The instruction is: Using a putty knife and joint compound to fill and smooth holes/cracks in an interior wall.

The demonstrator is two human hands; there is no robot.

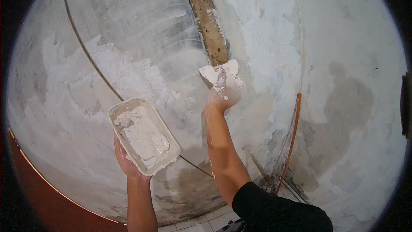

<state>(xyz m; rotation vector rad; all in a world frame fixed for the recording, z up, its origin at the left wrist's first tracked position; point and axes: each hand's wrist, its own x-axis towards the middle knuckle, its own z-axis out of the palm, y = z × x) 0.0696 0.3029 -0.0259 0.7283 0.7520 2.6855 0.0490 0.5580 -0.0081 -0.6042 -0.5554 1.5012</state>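
My left hand (125, 160) is wrapped under a rectangular tub (115, 114), and its fingers are partly hidden. Wet white plaster (148, 141) coats the inside of the tub, with lumps at its upper left. My right hand (223, 96), smeared with white and a little blurred, grips a putty knife (221, 72). A thick layer of plaster covers the putty knife, and its handle is hidden in the hand. The blade lies at the lower end of a long brown strip (209, 25) set in the grey wall. White smears edge that strip.
Patchy plaster covers the wall (171, 21). A dark cable (81, 43) runs down its left part. At the lower right, an orange-brown rod (295, 124) leans near a wooden stick (257, 163). White floor tiles (199, 225) show at the bottom, and a dark red area (47, 193) lies lower left.
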